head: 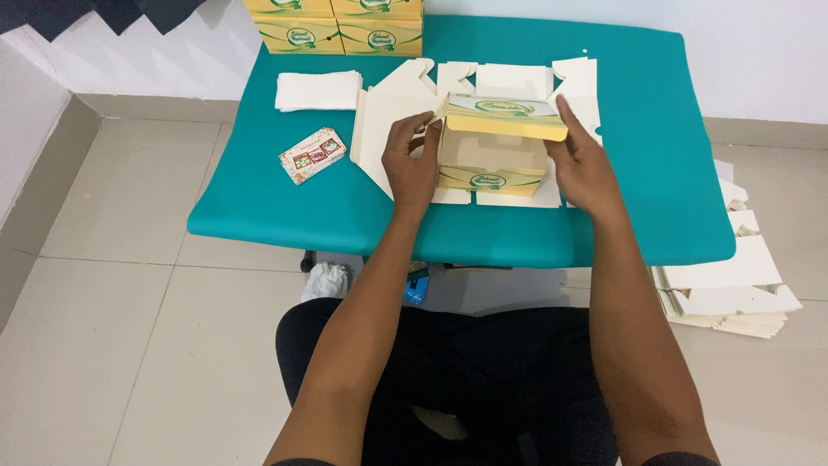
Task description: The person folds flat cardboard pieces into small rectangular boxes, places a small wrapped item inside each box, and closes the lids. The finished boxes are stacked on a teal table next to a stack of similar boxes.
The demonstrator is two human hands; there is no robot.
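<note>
A half-folded yellow and cream cardboard box [493, 154] stands on flat cream box blanks [392, 121] in the middle of a teal table [259, 198]. Its printed lid flap [504, 116] is tilted open above the body. My left hand [412, 164] grips the box's left side, thumb by the lid's corner. My right hand [582, 164] presses the right side, fingers reaching up to the lid's right end.
A stack of white paper liners [317, 90] lies at the table's back left. A small printed packet [312, 155] sits near it. Finished yellow boxes [336, 24] are stacked at the far edge. More cream blanks [733, 293] lie piled on the tiled floor at right.
</note>
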